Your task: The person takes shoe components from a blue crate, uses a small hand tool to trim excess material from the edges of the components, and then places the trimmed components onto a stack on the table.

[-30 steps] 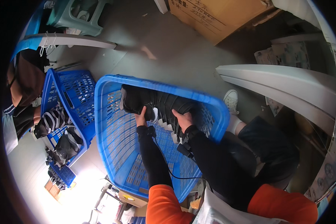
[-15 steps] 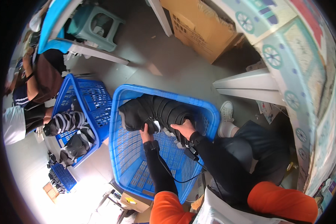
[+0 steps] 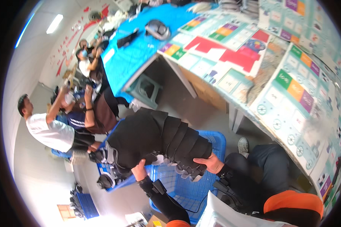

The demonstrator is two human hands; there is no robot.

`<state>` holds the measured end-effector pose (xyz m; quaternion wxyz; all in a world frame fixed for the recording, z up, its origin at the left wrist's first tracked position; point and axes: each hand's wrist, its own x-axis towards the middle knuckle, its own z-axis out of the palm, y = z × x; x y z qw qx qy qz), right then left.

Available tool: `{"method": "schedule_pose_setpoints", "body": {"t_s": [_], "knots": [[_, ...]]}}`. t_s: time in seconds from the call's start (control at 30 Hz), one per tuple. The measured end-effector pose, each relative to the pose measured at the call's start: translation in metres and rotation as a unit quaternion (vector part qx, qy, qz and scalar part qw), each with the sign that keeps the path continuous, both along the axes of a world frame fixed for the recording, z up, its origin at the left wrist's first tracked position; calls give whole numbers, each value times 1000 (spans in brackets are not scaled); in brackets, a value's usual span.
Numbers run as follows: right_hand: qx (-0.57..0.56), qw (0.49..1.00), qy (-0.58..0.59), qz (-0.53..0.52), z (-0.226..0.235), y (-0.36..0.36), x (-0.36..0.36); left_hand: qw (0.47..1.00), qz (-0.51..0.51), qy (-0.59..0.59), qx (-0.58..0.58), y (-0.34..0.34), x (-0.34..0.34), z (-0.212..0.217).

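Note:
A long stack of nested black cap-like pieces (image 3: 155, 136) hangs in the air over a blue plastic basket (image 3: 216, 138). Pale grey tabs show along its lower edge. At its lower left side my left hand (image 3: 139, 171) grips the edge, thumb on top. My right hand (image 3: 212, 163) is closed on the right end, its thumb over the black cloth and the other fingers hidden beneath. The stack covers much of the basket's far part. Blue slotted walls are all that I can make out inside the basket.
Another blue basket (image 3: 129, 183) with black-and-grey pieces stands at the left. Beyond it are people (image 3: 51, 130) near a blue-covered table (image 3: 134, 56). A table with a printed cover (image 3: 267, 102) runs along the right. A stool (image 3: 146, 89) stands under the blue table.
Both hands have lifted the black stack up out of the blue basket, toward me. My view has tilted up, bringing in the tabletops and more people.

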<state>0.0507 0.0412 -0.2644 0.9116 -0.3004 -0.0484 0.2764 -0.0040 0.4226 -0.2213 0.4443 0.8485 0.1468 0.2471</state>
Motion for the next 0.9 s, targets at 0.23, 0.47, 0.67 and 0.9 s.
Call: {"method": "schedule_pose_setpoints", "body": {"t_s": [0.23,0.47,0.67,0.9], "knots": [[198,976,5,-88,105,-46,-7,960,-170,-117,187,-118,111,231],[356,919,12,-168,155,-64,-7,894,-404,-35,188,-300,187,391],[410,872,8,-266,161,-100,45,821,-509,-13,258,-447,291,394],[381,833,107,-387,173,-110,76,821,-514,-6,248,-532,390,306]]}}
